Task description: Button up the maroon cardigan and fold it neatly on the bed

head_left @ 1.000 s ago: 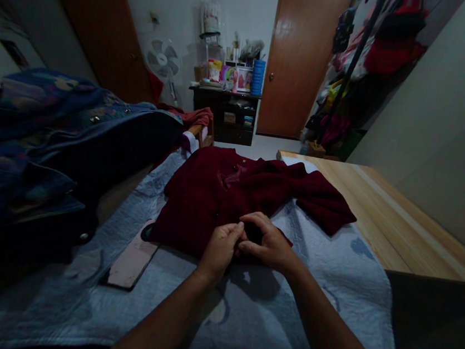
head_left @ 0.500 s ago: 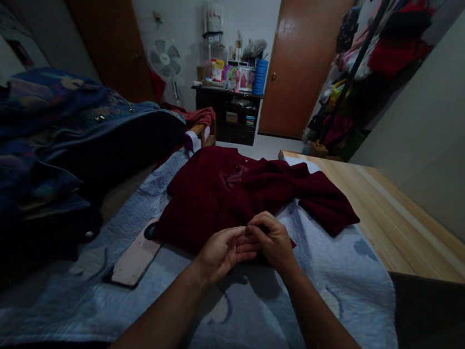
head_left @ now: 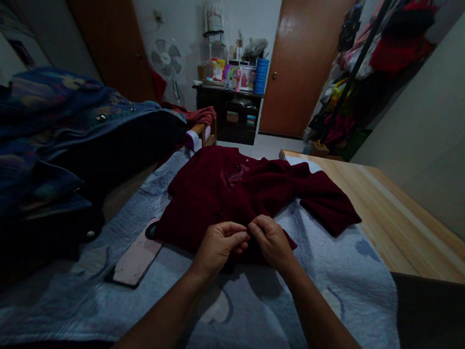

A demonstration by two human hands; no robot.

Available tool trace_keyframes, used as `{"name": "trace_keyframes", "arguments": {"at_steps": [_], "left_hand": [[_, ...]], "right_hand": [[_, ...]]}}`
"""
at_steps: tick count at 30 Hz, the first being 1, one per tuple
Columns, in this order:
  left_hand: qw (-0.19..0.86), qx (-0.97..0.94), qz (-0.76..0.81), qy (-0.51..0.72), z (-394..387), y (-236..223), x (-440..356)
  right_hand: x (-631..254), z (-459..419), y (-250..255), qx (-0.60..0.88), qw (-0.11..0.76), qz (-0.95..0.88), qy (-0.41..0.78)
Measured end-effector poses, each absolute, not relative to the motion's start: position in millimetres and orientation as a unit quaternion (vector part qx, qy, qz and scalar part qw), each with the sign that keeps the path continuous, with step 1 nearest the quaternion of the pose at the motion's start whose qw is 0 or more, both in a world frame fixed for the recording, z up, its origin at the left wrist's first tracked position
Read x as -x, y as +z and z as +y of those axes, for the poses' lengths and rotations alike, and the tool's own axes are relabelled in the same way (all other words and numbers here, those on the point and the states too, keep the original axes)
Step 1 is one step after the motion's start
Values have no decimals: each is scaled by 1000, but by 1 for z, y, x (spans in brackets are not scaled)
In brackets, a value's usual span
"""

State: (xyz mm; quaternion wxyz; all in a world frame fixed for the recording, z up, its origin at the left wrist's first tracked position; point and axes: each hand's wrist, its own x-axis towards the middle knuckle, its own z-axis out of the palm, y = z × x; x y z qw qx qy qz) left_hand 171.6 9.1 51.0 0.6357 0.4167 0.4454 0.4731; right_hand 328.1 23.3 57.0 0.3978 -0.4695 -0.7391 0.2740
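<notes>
We are in a home, as we can tell from the standing fan [head_left: 167, 58], the wooden door [head_left: 310, 65], the framed picture [head_left: 247, 79] on a dark cabinet [head_left: 237, 136], and the hanging red bag [head_left: 391, 54].

Blue cloth [head_left: 256, 334]: room to pass between the two bare arms [head_left: 173, 308].
Pink flat thing [head_left: 136, 259]: in the way — left, close by the red shirt [head_left: 195, 204].
Blue clothes [head_left: 43, 136]: big bump, blocks far left.
Wooden board [head_left: 379, 213]: flat — open to cross.

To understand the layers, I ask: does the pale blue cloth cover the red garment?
No, the garment lies spread on top of the cloth.
</notes>
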Motion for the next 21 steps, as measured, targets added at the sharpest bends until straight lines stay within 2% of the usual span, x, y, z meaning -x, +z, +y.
{"name": "trace_keyframes", "arguments": {"at_steps": [5, 9, 16, 21], "left_hand": [[577, -471, 478, 465, 7, 52, -174], [627, -411, 464, 471, 9, 49, -177], [787, -180, 315, 499, 13, 60, -172], [810, -134, 265, 506, 8, 70, -175]], "right_hand": [[-325, 21, 56, 454, 450, -713, 288], [-318, 19, 53, 447, 466, -731, 220], [-310, 8, 37, 461, 363, -809, 39], [-303, 1, 26, 469, 269, -841, 4]]}}
